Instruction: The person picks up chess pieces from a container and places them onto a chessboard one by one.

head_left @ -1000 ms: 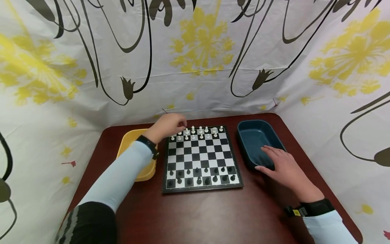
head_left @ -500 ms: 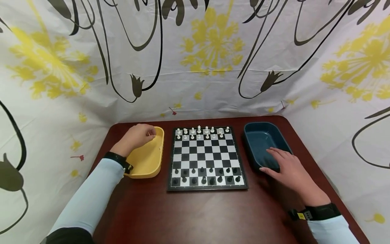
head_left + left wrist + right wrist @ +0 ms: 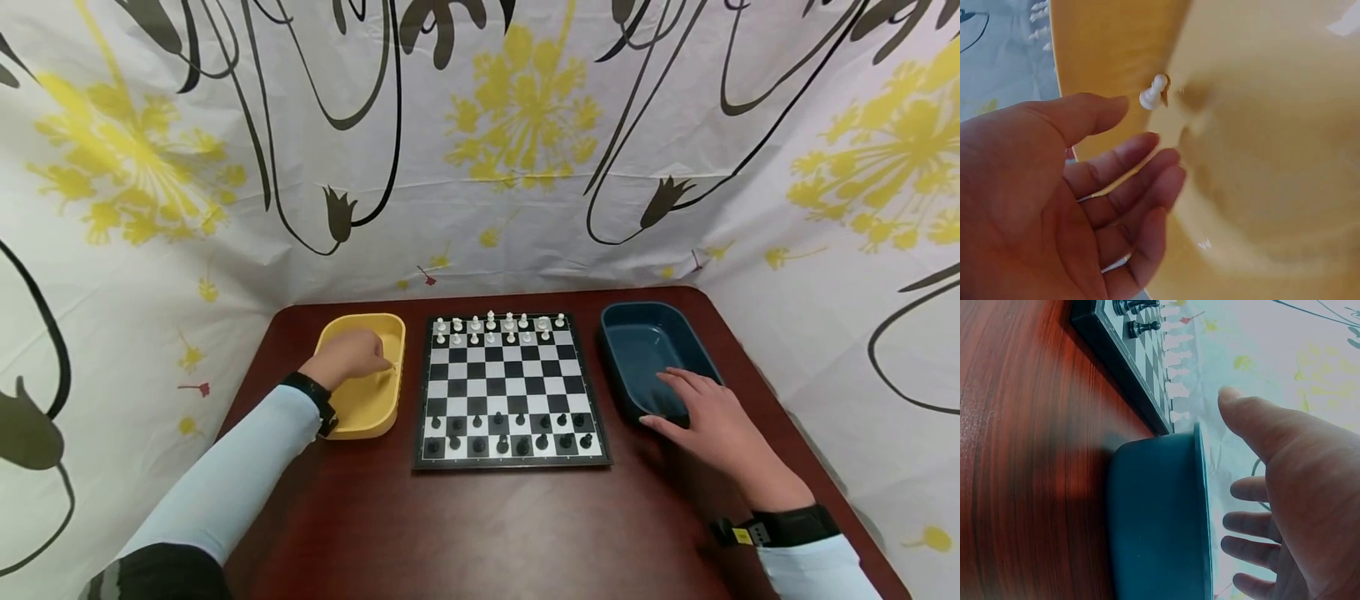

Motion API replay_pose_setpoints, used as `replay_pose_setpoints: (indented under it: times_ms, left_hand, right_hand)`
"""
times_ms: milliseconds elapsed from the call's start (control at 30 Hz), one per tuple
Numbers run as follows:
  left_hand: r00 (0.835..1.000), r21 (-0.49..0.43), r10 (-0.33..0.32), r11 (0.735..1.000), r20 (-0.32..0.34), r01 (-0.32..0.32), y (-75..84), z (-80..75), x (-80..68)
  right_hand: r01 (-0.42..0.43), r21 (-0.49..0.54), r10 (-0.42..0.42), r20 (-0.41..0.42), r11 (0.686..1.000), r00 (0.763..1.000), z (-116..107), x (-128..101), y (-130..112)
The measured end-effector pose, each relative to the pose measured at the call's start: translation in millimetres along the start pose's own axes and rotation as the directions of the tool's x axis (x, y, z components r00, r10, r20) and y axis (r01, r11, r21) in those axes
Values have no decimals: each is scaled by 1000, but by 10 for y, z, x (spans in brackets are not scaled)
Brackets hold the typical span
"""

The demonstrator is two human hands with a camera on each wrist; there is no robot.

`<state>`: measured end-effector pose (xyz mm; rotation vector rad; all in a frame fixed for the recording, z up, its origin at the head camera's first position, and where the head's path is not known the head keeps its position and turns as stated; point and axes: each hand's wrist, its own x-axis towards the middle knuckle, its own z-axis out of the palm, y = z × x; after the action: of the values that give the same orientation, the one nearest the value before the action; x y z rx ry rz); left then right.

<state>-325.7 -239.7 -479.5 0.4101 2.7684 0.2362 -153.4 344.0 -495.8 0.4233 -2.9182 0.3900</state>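
My left hand (image 3: 351, 354) hovers inside the yellow tray (image 3: 367, 429), left of the chessboard (image 3: 510, 383). In the left wrist view the hand (image 3: 1141, 147) is open, palm up and fingers relaxed. A white pawn (image 3: 1154, 92) lies free against the yellow tray wall (image 3: 1260, 156), just past the thumb. My right hand (image 3: 697, 404) rests with straight fingers on the near rim of the dark blue tray (image 3: 645, 342). The right wrist view shows this hand (image 3: 1254, 481) spread above the blue tray (image 3: 1154, 519), which holds nothing I can see.
White pieces (image 3: 498, 327) fill the board's two far rows and black pieces (image 3: 510, 433) the near rows. The dark red table (image 3: 487, 533) is walled in by a flowered white cloth (image 3: 480, 167) at the back and on both sides.
My left hand left the white pieces at the board's far left corner, moved over to the yellow tray and let go of a white pawn. The right hand stayed put.
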Motion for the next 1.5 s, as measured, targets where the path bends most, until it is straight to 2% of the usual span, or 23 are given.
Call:
replay_pose_setpoints:
  times_ms: [100, 200, 433, 567, 667, 800, 933, 1100, 1200, 1500]
  left_hand:
    - [999, 17, -8, 1000, 34, 7, 73, -12, 14]
    - [999, 42, -1, 999, 39, -1, 154, -25, 19]
    - [996, 70, -70, 995, 51, 67, 254, 17, 81]
    - [995, 138, -70, 989, 68, 60, 152, 119, 302]
    - [993, 163, -74, 985, 87, 59, -1, 241, 530]
    - [992, 152, -87, 986, 91, 72, -91, 316, 662]
    - [994, 148, -70, 987, 78, 58, -24, 268, 577]
    - [997, 101, -35, 995, 70, 28, 153, 107, 299]
    - [998, 46, -15, 999, 60, 13, 191, 38, 182]
    - [999, -54, 27, 998, 20, -26, 101, 4, 153]
  right_hand:
    - [-3, 1, 3, 0, 1000, 1000, 1, -7, -2]
    - [-2, 1, 2, -5, 1000, 1000, 4, -18, -3]
    - [10, 4, -10, -10, 1000, 1000, 33, -48, 7]
    - [4, 3, -4, -6, 1000, 1000, 47, -55, 16]
    - [2, 3, -2, -6, 1000, 1000, 46, -52, 21]
    - [-1, 3, 1, -7, 1000, 1000, 30, -44, 27]
    - [-9, 1, 9, -2, 1000, 1000, 17, -40, 30]
    - [-9, 4, 9, -1, 1000, 1000, 15, -42, 36]
    - [-7, 4, 7, -3, 1000, 1000, 16, -46, 45]
    - [1, 8, -1, -19, 1000, 1000, 29, -64, 72]
